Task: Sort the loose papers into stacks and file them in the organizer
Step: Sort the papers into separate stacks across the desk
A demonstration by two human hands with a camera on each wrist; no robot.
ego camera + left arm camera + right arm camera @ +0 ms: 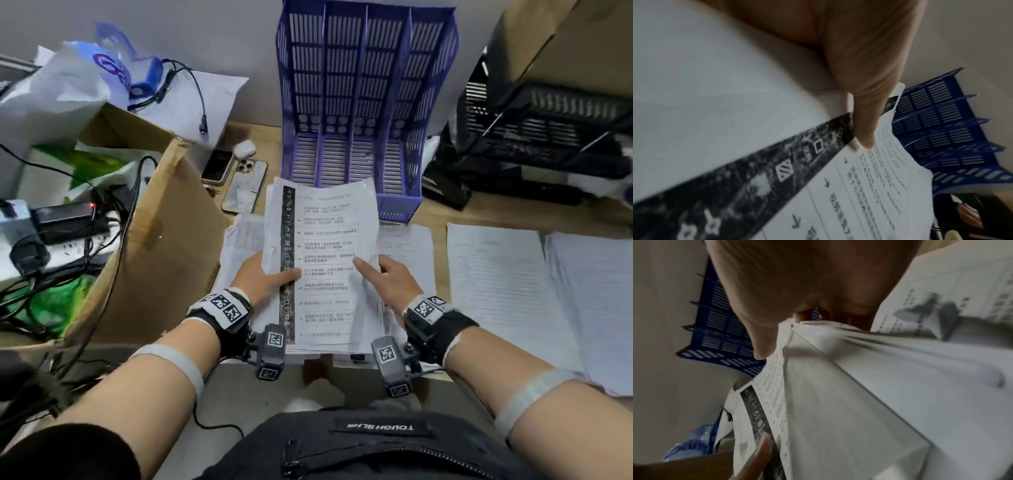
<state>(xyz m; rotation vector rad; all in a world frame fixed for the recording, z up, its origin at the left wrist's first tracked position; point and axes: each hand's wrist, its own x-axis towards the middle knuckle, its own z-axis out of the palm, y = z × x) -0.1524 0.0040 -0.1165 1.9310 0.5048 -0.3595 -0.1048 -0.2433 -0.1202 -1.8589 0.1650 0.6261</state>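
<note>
Gripping a sheaf of papers [325,260] by its edges, the left hand [260,274] and right hand [394,277] hold it just before the purple organizer [366,102], whose four slots show only bare slats.

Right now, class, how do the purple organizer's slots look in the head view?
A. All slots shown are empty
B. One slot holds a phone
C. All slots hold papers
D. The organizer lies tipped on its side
A: the purple organizer stands upright with bare slots, while the stack of papers is held in front of it by the left hand and right hand.
</note>
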